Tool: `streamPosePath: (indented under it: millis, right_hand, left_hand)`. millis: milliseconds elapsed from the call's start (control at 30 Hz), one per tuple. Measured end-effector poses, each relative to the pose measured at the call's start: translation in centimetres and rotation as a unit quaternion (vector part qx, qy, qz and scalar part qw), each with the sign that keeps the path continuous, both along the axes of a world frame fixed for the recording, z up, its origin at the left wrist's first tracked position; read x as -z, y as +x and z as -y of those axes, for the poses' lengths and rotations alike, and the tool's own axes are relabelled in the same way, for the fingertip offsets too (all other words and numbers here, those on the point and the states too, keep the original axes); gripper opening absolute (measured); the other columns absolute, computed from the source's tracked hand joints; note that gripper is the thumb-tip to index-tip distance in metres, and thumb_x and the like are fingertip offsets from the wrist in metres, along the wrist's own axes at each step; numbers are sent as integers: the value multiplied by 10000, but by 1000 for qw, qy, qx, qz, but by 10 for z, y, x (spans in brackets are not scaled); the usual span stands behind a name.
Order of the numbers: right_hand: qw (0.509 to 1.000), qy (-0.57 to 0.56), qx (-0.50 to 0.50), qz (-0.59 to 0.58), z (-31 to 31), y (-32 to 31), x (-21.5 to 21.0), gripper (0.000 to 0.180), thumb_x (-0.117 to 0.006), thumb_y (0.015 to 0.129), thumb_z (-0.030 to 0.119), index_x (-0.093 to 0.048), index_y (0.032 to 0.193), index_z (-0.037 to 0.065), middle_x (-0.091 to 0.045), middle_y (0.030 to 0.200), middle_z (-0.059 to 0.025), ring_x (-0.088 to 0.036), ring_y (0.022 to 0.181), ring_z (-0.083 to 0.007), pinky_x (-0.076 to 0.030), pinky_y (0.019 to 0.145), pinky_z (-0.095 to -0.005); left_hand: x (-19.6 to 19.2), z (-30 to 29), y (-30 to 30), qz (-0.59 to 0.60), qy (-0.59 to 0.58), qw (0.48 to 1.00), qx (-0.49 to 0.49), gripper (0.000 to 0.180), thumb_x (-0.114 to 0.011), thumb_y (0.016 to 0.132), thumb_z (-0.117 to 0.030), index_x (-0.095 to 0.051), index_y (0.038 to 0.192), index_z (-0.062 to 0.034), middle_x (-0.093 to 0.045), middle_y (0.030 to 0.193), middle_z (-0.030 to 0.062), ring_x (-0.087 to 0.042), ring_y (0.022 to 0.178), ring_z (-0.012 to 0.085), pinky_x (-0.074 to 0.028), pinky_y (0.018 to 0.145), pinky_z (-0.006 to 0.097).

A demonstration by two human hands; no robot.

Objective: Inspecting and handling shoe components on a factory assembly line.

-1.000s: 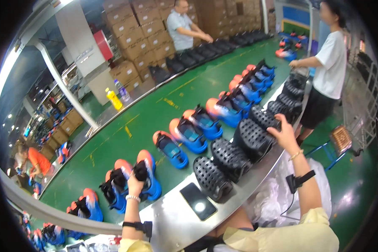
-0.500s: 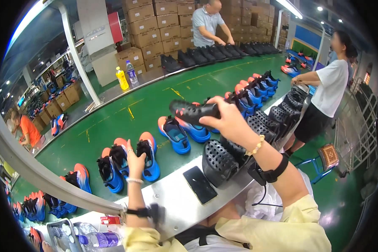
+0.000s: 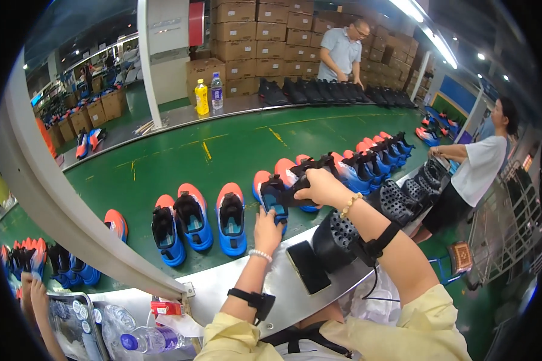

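My left hand (image 3: 266, 231) is closed around the heel end of a blue-and-orange sneaker (image 3: 261, 180), which stands on the green belt with its toe pointing away from me. Above the sneaker's opening, my right hand (image 3: 325, 189) grips a black shoe-shaped form (image 3: 291, 197), tilted down toward the shoe. How far the form's front reaches inside is hard to make out. To the left of my left hand stands a single sneaker (image 3: 231, 219), with a pair of sneakers (image 3: 191, 216) further left. Black perforated forms (image 3: 337, 237) line the metal ledge beside my right forearm.
A black phone (image 3: 308, 266) lies on the metal ledge (image 3: 223, 277). More sneakers (image 3: 367, 162) run along the belt to the right. Two bottles (image 3: 202, 97) stand on the far ledge. A white post crosses at left. Co-workers stand across the belt and at right.
My left hand has moved right from another sneaker to this one. My right hand has lowered the black form from above the belt to the sneaker's opening. The view has shifted.
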State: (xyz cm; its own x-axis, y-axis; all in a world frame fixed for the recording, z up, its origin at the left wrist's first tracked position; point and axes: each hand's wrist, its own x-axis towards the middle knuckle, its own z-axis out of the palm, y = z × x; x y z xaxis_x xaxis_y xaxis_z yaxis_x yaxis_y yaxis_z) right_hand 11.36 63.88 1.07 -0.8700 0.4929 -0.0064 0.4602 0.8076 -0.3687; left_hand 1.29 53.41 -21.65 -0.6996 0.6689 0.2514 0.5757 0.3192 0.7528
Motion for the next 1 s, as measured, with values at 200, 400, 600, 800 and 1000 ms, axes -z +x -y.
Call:
streamPosePath:
  millis: [200,400,600,800,1000]
  right_hand:
    - [999,40,-9,14,10,-61,60,448,-817,735,345,-699,871,-65,-698,908,-246,-696,839,-385,-570,794,-429]
    - [976,213,33,31,18,-101,135,354,-834,713,370,-735,839,54,-729,886,-143,-723,820,-285,-585,720,-392]
    - [980,143,135,11,16,-133,172,168,-750,736,138,-742,858,23,-726,889,-179,-727,847,-314,-597,753,-382]
    - [987,116,110,5,-1,-131,175,243,-739,739,209,-743,891,19,-722,908,-192,-724,844,-322,-591,767,-398]
    - [990,80,113,16,19,-130,153,263,-694,801,273,-746,863,23,-720,883,-196,-720,850,-336,-585,766,-416]
  left_hand:
    - [-5,25,10,24,62,997,-46,380,-737,825,-228,-625,1138,-45,-398,1463,311,-607,1088,464,-501,931,468]
    - [6,29,1,9,58,998,-28,415,-741,817,-186,-580,1180,-67,-393,1478,282,-574,1141,436,-500,908,488]
    - [6,28,6,19,83,995,-50,403,-755,798,-162,-582,1151,-69,-428,1454,278,-594,1109,433,-505,894,475]
    - [0,21,13,15,65,995,-74,372,-750,792,-136,-582,1118,-73,-450,1449,249,-607,1074,424,-512,860,473]
    - [7,26,7,15,65,995,-79,391,-761,765,-112,-585,1112,-73,-455,1444,250,-608,1058,421,-515,862,468]
